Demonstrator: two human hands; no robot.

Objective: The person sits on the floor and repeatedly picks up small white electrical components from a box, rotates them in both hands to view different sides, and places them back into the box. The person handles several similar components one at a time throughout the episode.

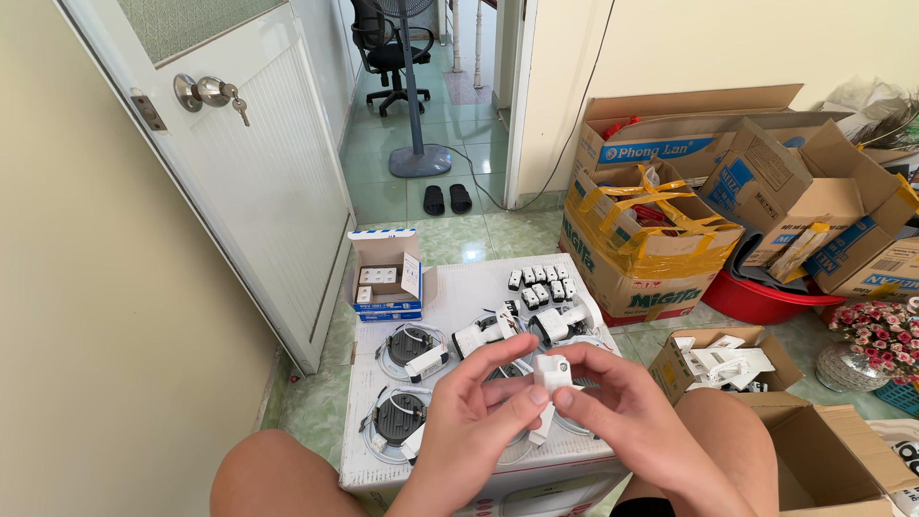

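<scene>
Both of my hands meet over a white box top [469, 287] used as a work surface. My left hand [469, 421] and my right hand [622, 407] pinch a small white plastic part [552, 372] between thumbs and fingertips; a thin white piece hangs below it. On the surface lie round recessed lamp fittings [410, 347] with white driver blocks, a cluster of small white and black connectors [541, 284], and a small open blue and white carton [388, 278]. My bare knees frame the box at the bottom.
A white door [258, 182] stands open at left, with a fan stand [418, 158], sandals [447, 199] and an office chair beyond. Stacked cardboard boxes [651, 239] and a red basin [756, 299] crowd the right. An open box of white parts [723, 362] sits by my right knee.
</scene>
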